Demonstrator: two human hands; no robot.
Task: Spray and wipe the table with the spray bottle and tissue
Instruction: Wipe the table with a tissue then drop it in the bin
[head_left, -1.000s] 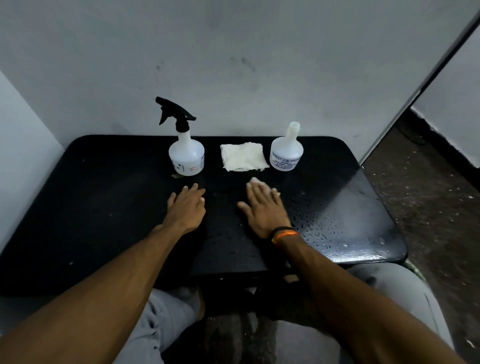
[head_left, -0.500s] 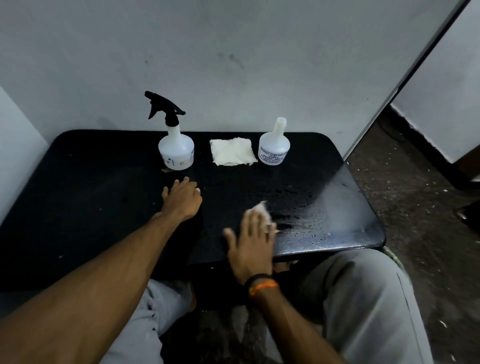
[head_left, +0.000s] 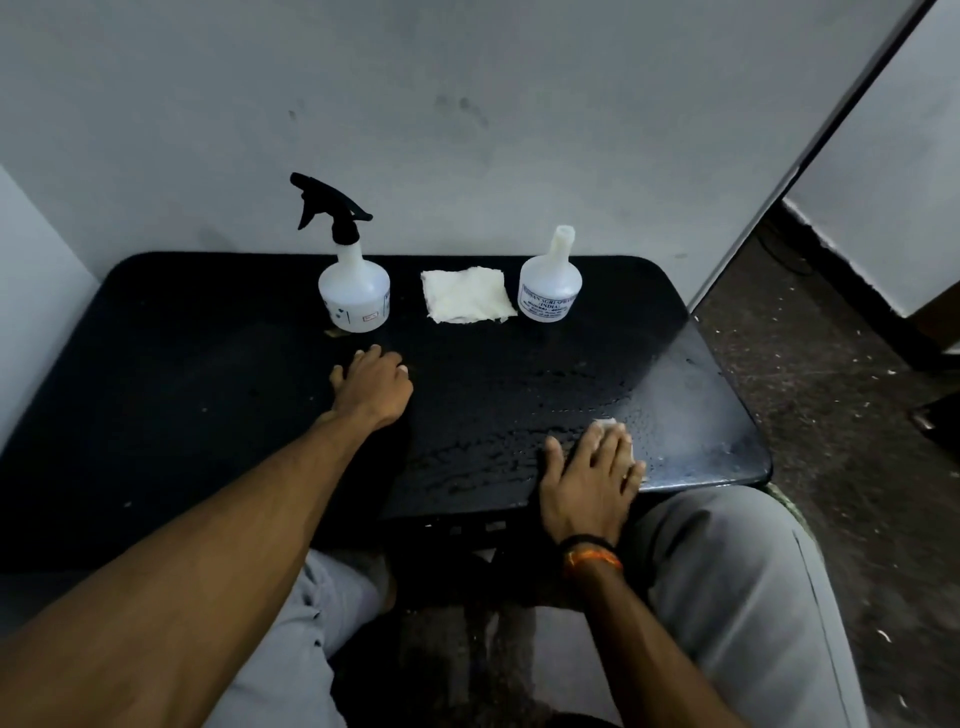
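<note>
Your right hand (head_left: 589, 480) lies flat near the front right edge of the black table (head_left: 208, 395), palm down, fingers straight and close together, thumb splayed out to the left. You press a small white tissue (head_left: 605, 423) under those fingers; only a corner peeks out past the fingertips, and a sliver shows by the little finger. Your right forearm comes up from the lower right, wrist crossing the table's front edge, with a black and orange band (head_left: 592, 556) round it. Water droplets bead on the tabletop all around that hand, and the right end of the surface shines wet. Your left hand (head_left: 374, 387) rests on the middle of the table, palm down, fingers loosely bent with the tips on the surface, holding nothing. Your left arm stretches long and nearly straight from the lower left corner. Just beyond the left fingertips, the spray bottle (head_left: 353, 291) stands upright near the back edge, white body, black trigger head pointing left, untouched. To its right a folded white cloth (head_left: 465, 293) lies flat, and right of that stands a second white bottle (head_left: 550, 291) with a printed label and a plain nozzle. Both bottles and the cloth sit well apart from your wiping hand. Your grey trousers (head_left: 727, 597) show below the table.
</note>
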